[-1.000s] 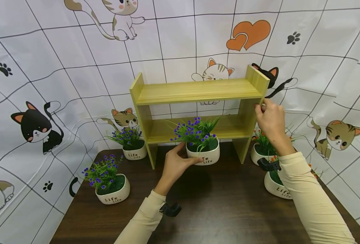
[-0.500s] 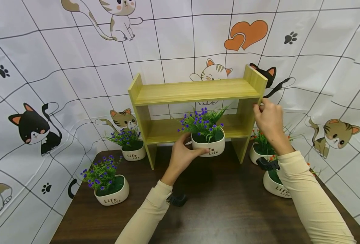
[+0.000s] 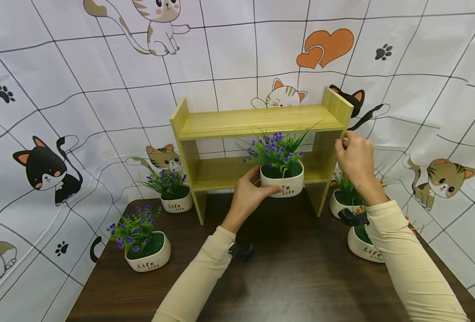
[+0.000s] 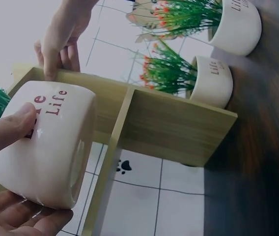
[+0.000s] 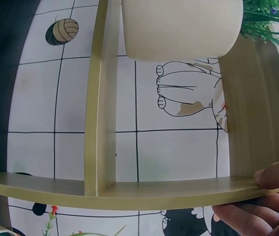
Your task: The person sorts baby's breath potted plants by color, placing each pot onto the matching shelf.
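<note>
My left hand (image 3: pixel 248 193) grips a white flowerpot (image 3: pixel 287 182) marked "Life", with purple artificial flowers (image 3: pixel 273 150) in it. The pot hangs in the air in front of the lower board of a two-tier wooden shelf (image 3: pixel 261 120). In the left wrist view the thumb presses the lettered side of the pot and the fingers lie against its opposite side. My right hand (image 3: pixel 356 156) pinches the right side panel of the shelf (image 5: pixel 188 199) just below the upper board, thumb on one face and fingers on the other.
Two pots of purple flowers stand left of the shelf, the nearer pot (image 3: pixel 149 258) and the farther pot (image 3: pixel 177 201). On the right, two pots with orange-red flowers, a back pot (image 3: pixel 338 205) and a front pot (image 3: pixel 364 246), are partly behind my right arm. A dark wooden table (image 3: pixel 286 277) carries everything.
My left hand has raised the flowerpot and carried it to the right, up to the height of the lower shelf board. The right hand has stayed on the side panel.
</note>
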Demonstrator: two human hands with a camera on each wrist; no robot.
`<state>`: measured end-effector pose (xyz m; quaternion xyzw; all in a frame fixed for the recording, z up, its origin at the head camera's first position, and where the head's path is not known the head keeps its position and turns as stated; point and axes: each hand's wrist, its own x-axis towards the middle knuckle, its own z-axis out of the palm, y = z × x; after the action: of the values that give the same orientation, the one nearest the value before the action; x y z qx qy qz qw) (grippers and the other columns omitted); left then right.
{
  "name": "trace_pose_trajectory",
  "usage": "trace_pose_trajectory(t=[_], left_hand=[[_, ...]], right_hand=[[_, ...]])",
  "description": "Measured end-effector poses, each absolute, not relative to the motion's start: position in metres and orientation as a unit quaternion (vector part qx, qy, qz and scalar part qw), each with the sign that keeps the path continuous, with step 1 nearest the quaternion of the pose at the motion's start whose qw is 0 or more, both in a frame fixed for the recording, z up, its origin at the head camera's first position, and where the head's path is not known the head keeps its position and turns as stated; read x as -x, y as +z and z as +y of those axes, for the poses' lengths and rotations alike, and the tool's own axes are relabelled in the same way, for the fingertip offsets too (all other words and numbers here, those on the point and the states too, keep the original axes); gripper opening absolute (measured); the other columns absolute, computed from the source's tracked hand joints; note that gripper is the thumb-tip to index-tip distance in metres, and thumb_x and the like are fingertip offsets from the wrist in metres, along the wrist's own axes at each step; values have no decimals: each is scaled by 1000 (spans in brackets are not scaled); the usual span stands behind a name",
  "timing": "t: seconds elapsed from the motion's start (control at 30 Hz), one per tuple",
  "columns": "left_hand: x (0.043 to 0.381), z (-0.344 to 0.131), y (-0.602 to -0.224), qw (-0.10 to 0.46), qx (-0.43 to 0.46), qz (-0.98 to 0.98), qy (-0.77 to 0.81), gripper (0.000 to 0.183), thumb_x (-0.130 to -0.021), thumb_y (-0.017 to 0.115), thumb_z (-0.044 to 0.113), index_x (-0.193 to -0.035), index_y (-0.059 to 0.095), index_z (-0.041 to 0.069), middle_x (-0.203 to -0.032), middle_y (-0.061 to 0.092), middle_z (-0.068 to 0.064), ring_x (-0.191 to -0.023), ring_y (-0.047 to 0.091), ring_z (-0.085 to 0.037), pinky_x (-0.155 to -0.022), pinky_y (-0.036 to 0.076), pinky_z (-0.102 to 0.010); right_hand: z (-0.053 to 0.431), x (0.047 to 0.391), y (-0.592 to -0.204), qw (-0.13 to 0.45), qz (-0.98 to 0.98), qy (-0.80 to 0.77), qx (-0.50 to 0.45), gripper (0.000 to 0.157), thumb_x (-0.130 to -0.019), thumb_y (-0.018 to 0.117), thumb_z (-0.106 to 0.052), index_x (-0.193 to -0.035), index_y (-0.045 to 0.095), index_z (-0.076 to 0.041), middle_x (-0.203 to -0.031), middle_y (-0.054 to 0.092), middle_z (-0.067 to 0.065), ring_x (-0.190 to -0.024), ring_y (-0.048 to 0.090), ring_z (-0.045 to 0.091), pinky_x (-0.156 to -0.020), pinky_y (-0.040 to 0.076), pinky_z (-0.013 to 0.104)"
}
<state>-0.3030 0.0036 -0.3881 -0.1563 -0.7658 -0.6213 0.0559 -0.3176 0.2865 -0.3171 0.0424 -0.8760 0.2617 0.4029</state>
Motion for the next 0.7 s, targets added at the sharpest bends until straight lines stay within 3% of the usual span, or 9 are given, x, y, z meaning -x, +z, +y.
trace_pose_trajectory(t=[0.27,0.47,0.57,0.7], left_hand=[[312,14,-387,61,164,-767,-617,87,-78,98,28,-154,57,15,-145,69,-7,-129,70,-27,-99,62,-44],[318,24,-387,63,147,-774,-612,89,-76,99,31,-153,58,16,-145,69,-6,-130,69,-26,-100,62,-43],[321,30,-387,65,148,-772,-614,87,-76,99,30,-152,60,16,-142,71,-5,-128,71,-24,-100,62,-41],[324,37,-387,69,151,-774,-611,84,-76,99,29,-149,62,15,-138,72,-4,-124,72,-23,-97,63,-40]], right_hand=[[285,318,-317,406,-877,256,-38,29,-104,61,-7,-119,70,16,-76,74,31,-64,71,50,-53,45,45],[285,316,-316,399,-879,259,-32,31,-104,60,-8,-121,70,16,-83,75,31,-71,72,52,-60,51,56],[285,317,-316,398,-880,258,-29,31,-104,60,-8,-121,70,16,-84,75,31,-72,73,52,-59,50,54],[285,317,-317,398,-880,257,-33,31,-104,61,-8,-120,70,17,-77,74,31,-62,71,49,-50,41,36]])
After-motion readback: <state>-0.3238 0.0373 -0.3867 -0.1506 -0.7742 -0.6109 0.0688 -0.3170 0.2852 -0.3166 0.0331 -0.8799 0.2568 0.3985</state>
